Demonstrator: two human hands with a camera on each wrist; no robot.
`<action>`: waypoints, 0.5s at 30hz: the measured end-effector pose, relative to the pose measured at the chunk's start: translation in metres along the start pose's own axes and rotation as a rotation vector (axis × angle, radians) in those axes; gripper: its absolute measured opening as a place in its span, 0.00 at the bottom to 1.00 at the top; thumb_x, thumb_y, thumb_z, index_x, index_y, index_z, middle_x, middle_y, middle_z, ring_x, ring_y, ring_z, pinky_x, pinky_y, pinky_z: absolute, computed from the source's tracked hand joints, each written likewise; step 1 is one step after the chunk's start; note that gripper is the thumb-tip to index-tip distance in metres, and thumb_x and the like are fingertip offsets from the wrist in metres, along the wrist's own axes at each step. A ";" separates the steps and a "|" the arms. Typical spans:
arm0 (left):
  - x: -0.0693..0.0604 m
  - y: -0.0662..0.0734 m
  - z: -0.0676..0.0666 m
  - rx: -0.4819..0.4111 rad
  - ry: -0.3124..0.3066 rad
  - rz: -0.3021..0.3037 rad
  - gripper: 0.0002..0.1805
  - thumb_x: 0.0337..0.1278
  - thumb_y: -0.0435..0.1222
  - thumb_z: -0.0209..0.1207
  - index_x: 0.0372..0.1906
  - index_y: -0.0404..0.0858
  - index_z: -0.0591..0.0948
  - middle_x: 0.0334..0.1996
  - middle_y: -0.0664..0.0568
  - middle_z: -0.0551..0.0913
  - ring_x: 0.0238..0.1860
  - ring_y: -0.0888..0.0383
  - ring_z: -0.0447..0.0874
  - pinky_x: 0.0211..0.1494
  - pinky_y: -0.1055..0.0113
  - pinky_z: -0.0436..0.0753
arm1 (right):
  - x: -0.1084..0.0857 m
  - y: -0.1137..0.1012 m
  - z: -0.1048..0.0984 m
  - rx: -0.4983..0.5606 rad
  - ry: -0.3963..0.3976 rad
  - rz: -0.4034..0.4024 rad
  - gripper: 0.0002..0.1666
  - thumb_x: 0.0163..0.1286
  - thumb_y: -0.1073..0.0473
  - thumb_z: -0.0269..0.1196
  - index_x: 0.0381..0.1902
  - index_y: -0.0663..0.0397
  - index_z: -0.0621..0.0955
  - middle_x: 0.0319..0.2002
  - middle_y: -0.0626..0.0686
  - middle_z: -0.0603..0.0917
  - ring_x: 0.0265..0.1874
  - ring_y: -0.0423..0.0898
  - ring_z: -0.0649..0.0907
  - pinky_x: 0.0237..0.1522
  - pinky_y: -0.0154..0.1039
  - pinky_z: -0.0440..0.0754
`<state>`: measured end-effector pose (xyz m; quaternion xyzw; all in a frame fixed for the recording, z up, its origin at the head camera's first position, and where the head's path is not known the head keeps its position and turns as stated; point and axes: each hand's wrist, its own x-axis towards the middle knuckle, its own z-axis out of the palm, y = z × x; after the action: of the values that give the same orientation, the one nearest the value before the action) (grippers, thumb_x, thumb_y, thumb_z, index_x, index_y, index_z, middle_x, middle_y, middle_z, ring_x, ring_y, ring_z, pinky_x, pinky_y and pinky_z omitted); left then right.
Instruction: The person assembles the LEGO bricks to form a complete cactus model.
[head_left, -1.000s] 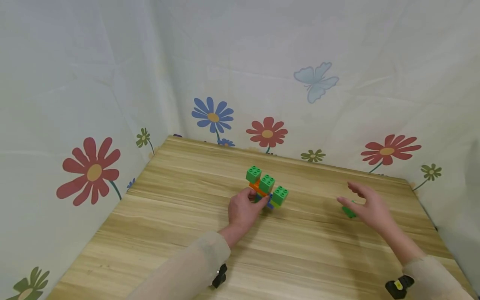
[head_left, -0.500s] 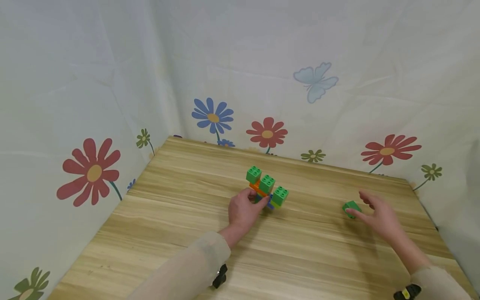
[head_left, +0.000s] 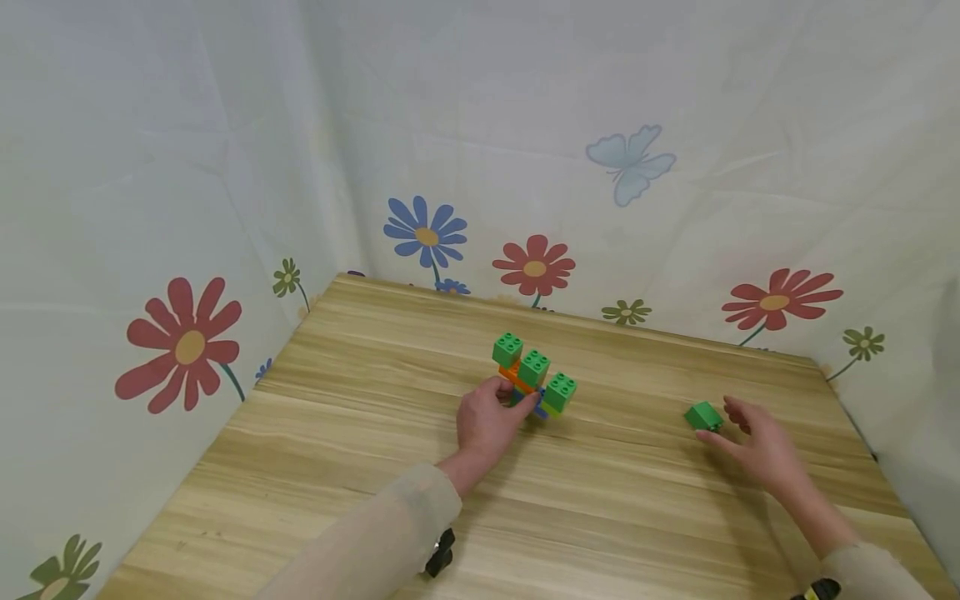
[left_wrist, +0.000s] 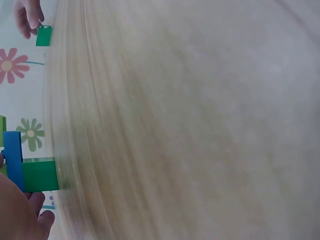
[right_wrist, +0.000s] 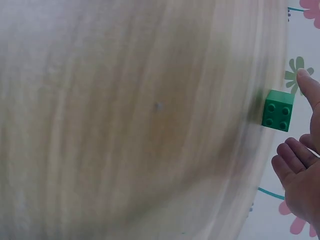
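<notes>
My left hand (head_left: pixel 486 421) grips a toy brick build (head_left: pixel 535 367) at the middle of the wooden table. Three green bricks top the build, over orange, blue and lime pieces. In the left wrist view, a blue piece (left_wrist: pixel 14 160) and a green brick (left_wrist: pixel 41 174) of it show beside the left hand (left_wrist: pixel 20 212). A loose green brick (head_left: pixel 702 416) lies at the right, its studs facing the right hand (head_left: pixel 765 450). Thumb and fingers of that hand are spread close to the brick; the right wrist view shows a gap between hand (right_wrist: pixel 302 187) and brick (right_wrist: pixel 278 111).
The wood-grained table (head_left: pixel 360 367) reaches back to a pale curtain (head_left: pixel 480 108) printed with flowers and a butterfly. Bare tabletop (head_left: pixel 622 392) lies between the build and the loose brick. A black device (head_left: pixel 439 552) is strapped at the left wrist.
My right hand has drawn back to the right and nearer, uncovering the loose green brick, which has turned over slightly. My left hand and the build have stayed in place.
</notes>
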<state>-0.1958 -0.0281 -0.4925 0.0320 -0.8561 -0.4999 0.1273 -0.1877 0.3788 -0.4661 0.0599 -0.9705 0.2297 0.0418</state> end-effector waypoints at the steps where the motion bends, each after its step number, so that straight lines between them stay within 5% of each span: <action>1: 0.000 0.000 0.000 0.001 0.000 0.001 0.19 0.59 0.52 0.77 0.41 0.41 0.89 0.39 0.52 0.93 0.42 0.54 0.90 0.46 0.56 0.87 | -0.001 0.000 0.001 0.007 0.003 0.001 0.54 0.73 0.41 0.72 0.73 0.81 0.66 0.64 0.82 0.74 0.61 0.79 0.78 0.59 0.72 0.79; 15: 0.000 -0.002 0.001 -0.005 0.003 0.000 0.19 0.58 0.52 0.77 0.41 0.41 0.89 0.39 0.53 0.93 0.43 0.54 0.91 0.48 0.55 0.87 | -0.003 0.010 0.020 0.017 0.133 -0.043 0.41 0.69 0.50 0.77 0.63 0.80 0.76 0.53 0.78 0.84 0.51 0.73 0.86 0.52 0.68 0.84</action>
<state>-0.1964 -0.0280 -0.4945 0.0326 -0.8546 -0.5020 0.1288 -0.1872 0.3792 -0.4883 0.0657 -0.9621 0.2404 0.1108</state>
